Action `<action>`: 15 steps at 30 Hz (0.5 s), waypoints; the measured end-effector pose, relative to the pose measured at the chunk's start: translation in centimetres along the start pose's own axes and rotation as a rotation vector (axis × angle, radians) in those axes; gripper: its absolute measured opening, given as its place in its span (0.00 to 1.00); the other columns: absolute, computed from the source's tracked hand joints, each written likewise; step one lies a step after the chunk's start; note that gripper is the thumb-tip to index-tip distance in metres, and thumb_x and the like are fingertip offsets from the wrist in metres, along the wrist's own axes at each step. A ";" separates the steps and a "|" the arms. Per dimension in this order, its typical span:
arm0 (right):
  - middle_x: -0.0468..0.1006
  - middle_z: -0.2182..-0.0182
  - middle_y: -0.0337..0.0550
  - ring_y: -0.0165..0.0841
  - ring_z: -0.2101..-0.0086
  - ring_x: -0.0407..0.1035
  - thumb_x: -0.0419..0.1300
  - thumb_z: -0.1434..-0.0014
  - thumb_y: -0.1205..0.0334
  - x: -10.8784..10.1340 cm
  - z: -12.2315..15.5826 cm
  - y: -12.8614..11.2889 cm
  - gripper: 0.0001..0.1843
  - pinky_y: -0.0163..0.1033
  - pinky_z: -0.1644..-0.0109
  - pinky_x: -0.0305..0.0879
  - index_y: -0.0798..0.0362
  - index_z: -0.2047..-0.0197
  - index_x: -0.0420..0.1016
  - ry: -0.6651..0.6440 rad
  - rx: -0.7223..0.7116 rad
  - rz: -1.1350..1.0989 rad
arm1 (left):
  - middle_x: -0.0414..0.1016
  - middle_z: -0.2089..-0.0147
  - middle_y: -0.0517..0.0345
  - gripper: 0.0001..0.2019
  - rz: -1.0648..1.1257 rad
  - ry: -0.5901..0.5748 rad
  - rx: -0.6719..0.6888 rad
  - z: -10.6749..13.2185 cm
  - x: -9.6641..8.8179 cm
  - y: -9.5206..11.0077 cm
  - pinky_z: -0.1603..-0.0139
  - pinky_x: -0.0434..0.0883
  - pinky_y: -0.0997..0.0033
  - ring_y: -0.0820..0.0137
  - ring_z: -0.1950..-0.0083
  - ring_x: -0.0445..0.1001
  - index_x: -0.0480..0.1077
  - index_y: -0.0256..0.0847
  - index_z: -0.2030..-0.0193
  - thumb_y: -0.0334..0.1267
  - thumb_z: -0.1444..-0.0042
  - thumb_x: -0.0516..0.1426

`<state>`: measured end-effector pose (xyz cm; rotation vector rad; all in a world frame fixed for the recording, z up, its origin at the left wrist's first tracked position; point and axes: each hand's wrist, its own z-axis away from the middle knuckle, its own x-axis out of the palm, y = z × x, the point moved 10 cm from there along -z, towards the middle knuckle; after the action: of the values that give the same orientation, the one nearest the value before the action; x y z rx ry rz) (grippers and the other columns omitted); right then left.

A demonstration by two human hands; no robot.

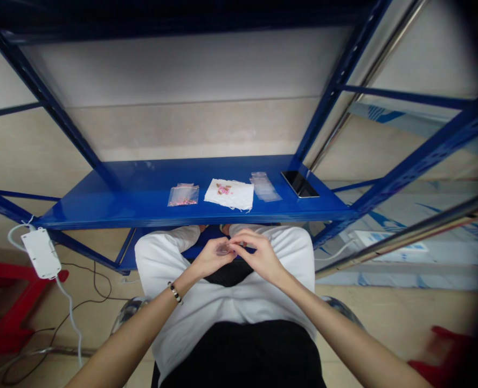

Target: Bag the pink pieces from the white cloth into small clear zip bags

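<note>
Just below the blue shelf's (121, 199) front edge, over the lap, the left hand (208, 260) and right hand (258, 256) meet, the fingertips of both pinched narrowly on one small clear pouch (223, 248); what it contains cannot be made out. At eleven o'clock from the hands lies a little pile of filled pouches (183, 195), seemingly two or three, showing pink inside, so part of the work looks done. At twelve o'clock one white cloth (230, 195) carries a small cluster of pink pieces (223, 189), too small to count. At one o'clock sits a stack of empty pouches (265, 187), and at two o'clock one phone (299, 184).
</note>
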<state>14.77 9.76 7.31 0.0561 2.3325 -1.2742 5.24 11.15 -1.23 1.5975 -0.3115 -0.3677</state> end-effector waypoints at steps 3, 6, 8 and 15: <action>0.78 0.65 0.47 0.39 0.61 0.70 0.58 0.35 0.58 0.9 0.0 -0.6 0.09 0.46 0.56 0.67 0.50 0.61 0.80 -0.073 -0.065 0.069 | 0.66 0.71 0.61 0.12 0.056 -0.039 -0.026 0.0 0.7 -0.6 0.68 0.59 0.74 0.76 0.70 0.63 0.68 0.34 0.67 0.40 0.50 0.64; 0.77 0.66 0.46 0.39 0.62 0.68 0.58 0.35 0.57 0.9 0.2 -0.2 0.09 0.45 0.57 0.66 0.50 0.60 0.78 -0.084 -0.052 0.134 | 0.66 0.71 0.61 0.09 0.102 -0.073 -0.036 0.1 1.3 -0.7 0.68 0.59 0.74 0.76 0.71 0.63 0.68 0.35 0.67 0.37 0.51 0.62; 0.77 0.67 0.45 0.39 0.62 0.67 0.59 0.36 0.55 0.9 0.3 0.1 0.09 0.45 0.57 0.65 0.50 0.60 0.78 -0.096 -0.041 0.153 | 0.66 0.72 0.61 0.07 0.114 -0.084 -0.037 0.2 1.6 -0.7 0.68 0.60 0.74 0.77 0.71 0.63 0.67 0.35 0.69 0.35 0.51 0.62; 0.73 0.59 0.47 0.40 0.55 0.63 0.56 0.34 0.56 1.8 0.3 -0.4 0.13 0.48 0.50 0.62 0.49 0.64 0.80 -0.151 -0.066 0.254 | 0.69 0.75 0.61 0.11 0.183 -0.009 -0.102 0.4 1.1 -1.2 0.73 0.60 0.76 0.77 0.75 0.66 0.70 0.34 0.63 0.37 0.50 0.64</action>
<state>13.25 8.91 6.73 0.2192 2.1576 -1.0393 6.07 10.38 -2.49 1.4548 -0.4355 -0.2464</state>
